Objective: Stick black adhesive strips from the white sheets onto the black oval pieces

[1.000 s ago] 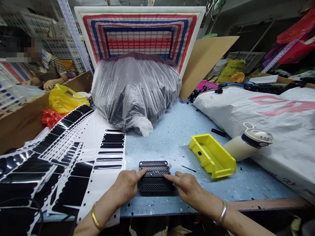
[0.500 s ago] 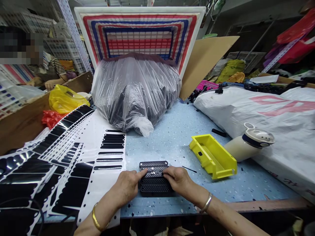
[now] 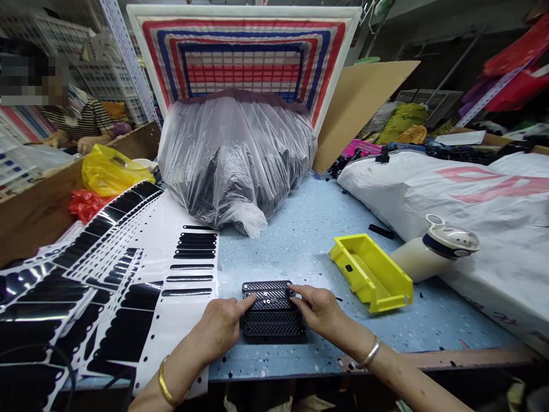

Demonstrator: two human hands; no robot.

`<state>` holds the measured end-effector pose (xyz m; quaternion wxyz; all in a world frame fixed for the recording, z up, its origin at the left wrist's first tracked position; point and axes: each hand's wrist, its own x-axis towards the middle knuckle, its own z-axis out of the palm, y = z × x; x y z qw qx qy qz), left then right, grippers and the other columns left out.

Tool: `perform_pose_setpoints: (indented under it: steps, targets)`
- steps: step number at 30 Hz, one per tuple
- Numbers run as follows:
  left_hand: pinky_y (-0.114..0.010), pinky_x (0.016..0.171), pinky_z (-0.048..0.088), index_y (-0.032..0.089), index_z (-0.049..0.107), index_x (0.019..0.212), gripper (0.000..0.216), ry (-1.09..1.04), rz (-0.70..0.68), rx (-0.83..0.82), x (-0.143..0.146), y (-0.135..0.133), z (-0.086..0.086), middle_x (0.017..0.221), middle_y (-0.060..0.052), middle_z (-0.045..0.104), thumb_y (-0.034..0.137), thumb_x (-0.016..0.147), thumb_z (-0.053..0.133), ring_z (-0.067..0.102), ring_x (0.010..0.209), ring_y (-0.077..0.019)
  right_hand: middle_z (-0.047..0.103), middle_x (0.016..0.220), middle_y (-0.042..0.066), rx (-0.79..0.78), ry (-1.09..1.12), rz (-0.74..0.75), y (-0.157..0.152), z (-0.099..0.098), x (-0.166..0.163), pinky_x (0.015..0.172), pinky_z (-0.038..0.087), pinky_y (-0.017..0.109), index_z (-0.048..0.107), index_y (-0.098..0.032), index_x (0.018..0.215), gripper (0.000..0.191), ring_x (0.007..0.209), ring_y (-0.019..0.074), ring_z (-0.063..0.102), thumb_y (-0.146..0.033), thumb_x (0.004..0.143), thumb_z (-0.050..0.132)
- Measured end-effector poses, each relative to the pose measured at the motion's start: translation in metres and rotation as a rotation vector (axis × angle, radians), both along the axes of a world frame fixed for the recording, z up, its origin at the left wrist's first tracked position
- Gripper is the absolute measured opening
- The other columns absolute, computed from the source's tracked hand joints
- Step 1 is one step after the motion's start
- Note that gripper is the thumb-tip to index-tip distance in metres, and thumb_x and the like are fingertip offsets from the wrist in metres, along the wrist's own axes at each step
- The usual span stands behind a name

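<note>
A black block of textured strips (image 3: 274,329) lies on the blue speckled table in front of me. Several small light, round bits (image 3: 269,297) dot its upper part. At the block's left edge is my left hand (image 3: 221,326), index finger stretched onto the top and the other fingers curled, holding it in place. My right hand (image 3: 319,309) is at the upper right end, thumb and forefinger curved toward each other around a small dark spot. Whatever lies between those fingertips is too small to name. A thin dark stick (image 3: 338,298) is mostly hidden behind this hand.
White sheets with black strips (image 3: 189,280) cover the left side. Right of the block are a yellow bin (image 3: 355,269), a cream bottle (image 3: 422,257) and a large white sack (image 3: 429,189). A filled plastic bag (image 3: 235,166) stands behind. A person (image 3: 86,123) sits far left.
My right thumb and forefinger have shifted slightly up and right and are farther apart. The right hand now covers most of the thin stick. My left hand stays on the block.
</note>
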<state>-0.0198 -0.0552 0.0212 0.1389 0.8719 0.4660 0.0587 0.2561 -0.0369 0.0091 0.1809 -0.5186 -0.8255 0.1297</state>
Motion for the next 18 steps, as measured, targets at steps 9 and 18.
perform_pose_setpoints:
  steps: [9, 18]
  targets:
    - [-0.029, 0.067, 0.056, 0.026, 0.050, 0.142, 0.069, 0.002, -0.013, 0.023, -0.002, 0.001, -0.008, 0.088, -0.005, 0.076, -0.001, 0.079, 0.046, 0.071, 0.072, -0.0196, 0.077, 0.085, 0.007, 0.034, -0.050, -0.003, -0.006, -0.002, 0.004, 0.069, 0.052, 0.029, 0.072, -0.018, 0.105, 0.026, 0.074, 0.0199, 0.071, -0.019, 0.088, 0.052]
    - [-0.033, 0.070, 0.058, 0.023, 0.050, 0.143, 0.067, 0.014, -0.012, -0.017, 0.000, 0.001, -0.003, 0.091, -0.008, 0.076, -0.002, 0.081, 0.045, 0.073, 0.077, -0.0226, 0.077, 0.082, 0.006, -0.025, -0.074, -0.033, 0.006, 0.001, -0.011, 0.068, 0.051, 0.027, 0.074, -0.019, 0.090, 0.024, 0.075, 0.0204, 0.072, -0.016, 0.087, 0.050]
